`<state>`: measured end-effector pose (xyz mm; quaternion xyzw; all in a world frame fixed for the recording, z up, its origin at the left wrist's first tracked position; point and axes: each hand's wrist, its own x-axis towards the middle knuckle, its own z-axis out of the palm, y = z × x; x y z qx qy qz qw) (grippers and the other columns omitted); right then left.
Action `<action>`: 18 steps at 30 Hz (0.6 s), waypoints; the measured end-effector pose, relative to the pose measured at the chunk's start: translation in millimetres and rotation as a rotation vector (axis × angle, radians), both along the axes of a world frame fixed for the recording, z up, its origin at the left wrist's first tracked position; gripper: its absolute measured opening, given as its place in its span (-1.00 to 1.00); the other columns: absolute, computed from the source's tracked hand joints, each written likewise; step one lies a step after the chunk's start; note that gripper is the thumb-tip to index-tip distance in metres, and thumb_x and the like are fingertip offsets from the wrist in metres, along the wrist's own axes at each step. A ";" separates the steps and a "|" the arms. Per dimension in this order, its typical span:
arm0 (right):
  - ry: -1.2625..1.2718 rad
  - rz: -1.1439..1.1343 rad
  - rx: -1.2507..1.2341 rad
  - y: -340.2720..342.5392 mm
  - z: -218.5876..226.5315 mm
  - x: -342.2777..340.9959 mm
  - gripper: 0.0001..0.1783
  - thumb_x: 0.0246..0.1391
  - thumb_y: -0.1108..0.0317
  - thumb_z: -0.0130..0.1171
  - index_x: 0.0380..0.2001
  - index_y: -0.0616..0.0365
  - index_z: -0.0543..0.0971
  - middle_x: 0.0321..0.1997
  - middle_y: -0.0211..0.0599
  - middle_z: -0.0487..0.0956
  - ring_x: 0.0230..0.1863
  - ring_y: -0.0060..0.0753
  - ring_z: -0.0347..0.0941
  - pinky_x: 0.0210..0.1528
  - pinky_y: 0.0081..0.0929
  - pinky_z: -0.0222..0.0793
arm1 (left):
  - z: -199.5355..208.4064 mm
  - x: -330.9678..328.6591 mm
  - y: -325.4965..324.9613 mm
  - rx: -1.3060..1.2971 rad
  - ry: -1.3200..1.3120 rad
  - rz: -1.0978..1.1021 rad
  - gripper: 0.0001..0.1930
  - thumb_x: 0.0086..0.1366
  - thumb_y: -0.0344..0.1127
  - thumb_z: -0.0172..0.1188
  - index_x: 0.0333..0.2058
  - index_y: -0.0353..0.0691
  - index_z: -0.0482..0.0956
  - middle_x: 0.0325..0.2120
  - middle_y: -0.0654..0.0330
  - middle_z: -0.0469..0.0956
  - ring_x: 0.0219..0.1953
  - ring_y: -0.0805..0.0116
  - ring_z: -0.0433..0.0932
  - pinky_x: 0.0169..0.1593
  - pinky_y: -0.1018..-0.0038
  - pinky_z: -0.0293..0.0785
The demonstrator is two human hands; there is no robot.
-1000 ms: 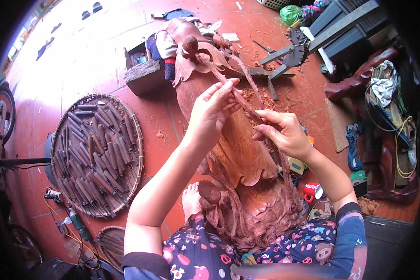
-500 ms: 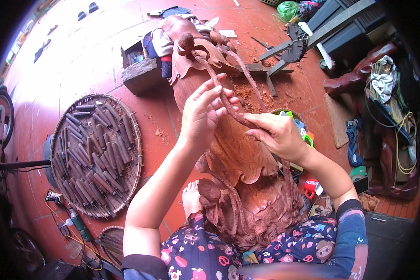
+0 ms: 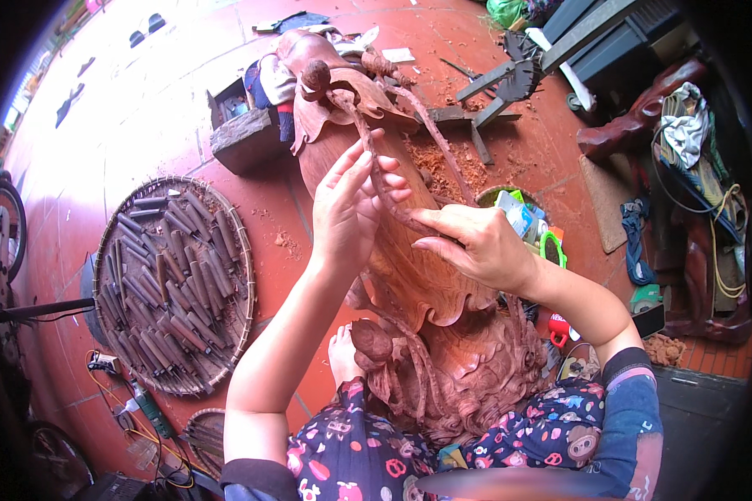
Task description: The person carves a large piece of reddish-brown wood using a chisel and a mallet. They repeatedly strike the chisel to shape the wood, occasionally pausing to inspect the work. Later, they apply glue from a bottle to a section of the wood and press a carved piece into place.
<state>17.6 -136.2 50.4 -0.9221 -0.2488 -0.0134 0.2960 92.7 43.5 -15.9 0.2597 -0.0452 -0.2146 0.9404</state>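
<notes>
A large reddish-brown wood carving (image 3: 430,288) with leaf shapes and slender stems lies between my legs, stretching away from me. One carved stem (image 3: 362,125), topped by a round knob (image 3: 316,77), curves down toward my hands. My left hand (image 3: 351,196) holds this stem midway, thumb on one side and loosely bent fingers on the other. At its lower part, my right hand (image 3: 480,242) is closed, index finger and thumb pressed at the stem. Whether that palm hides anything else, I cannot tell. A second stem (image 3: 434,134) runs alongside, untouched.
On the left, a round woven tray (image 3: 249,288) holds many chisel-like tools. A wooden box (image 3: 244,138) stands beyond it. Wood shavings (image 3: 455,167) lie beside the carving. At right are a red cup (image 3: 560,328), a basket of small items and dark carved wood (image 3: 643,108).
The whole view has shifted slightly. Both hands stay on the same stem, and my right hand sits a little further left along with it.
</notes>
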 end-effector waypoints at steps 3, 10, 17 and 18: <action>-0.007 0.006 0.003 -1.6 -4.0 0.3 -0.61 0.13 0.26 0.25 -0.03 0.24 0.55 -0.25 -0.01 0.61 -0.26 -0.01 0.58 -0.22 -0.21 0.49 | 3.3 -1.6 -1.4 0.044 0.019 0.017 -0.57 0.43 -0.33 0.03 0.20 -0.36 0.30 -0.24 0.09 0.55 -0.28 0.32 0.62 -0.14 0.35 0.65; 0.008 0.013 0.013 -0.4 -1.4 3.5 -0.62 0.13 0.24 0.24 -0.04 0.23 0.56 -0.29 -0.02 0.61 -0.27 -0.01 0.58 -0.24 -0.21 0.49 | 2.5 -3.0 -7.7 0.084 0.028 0.109 -0.61 0.42 -0.34 0.03 0.15 -0.37 0.35 -0.24 0.09 0.55 -0.27 0.33 0.61 -0.13 0.33 0.66; -0.029 0.005 0.047 -0.3 -7.5 3.9 -0.61 0.13 0.22 0.25 -0.04 0.22 0.56 -0.25 0.00 0.62 -0.25 -0.01 0.58 -0.22 -0.21 0.49 | 1.4 -3.3 -8.0 0.064 -0.004 0.127 -0.62 0.43 -0.36 0.02 0.15 -0.37 0.35 -0.26 0.10 0.56 -0.28 0.35 0.61 -0.13 0.33 0.67; -0.023 0.003 0.051 0.0 -7.4 4.1 -0.61 0.13 0.22 0.25 -0.05 0.22 0.57 -0.25 0.01 0.62 -0.25 -0.01 0.58 -0.22 -0.22 0.49 | 1.7 -3.2 -8.0 0.065 0.000 0.124 -0.62 0.43 -0.36 0.02 0.15 -0.37 0.35 -0.25 0.10 0.56 -0.28 0.35 0.61 -0.13 0.33 0.67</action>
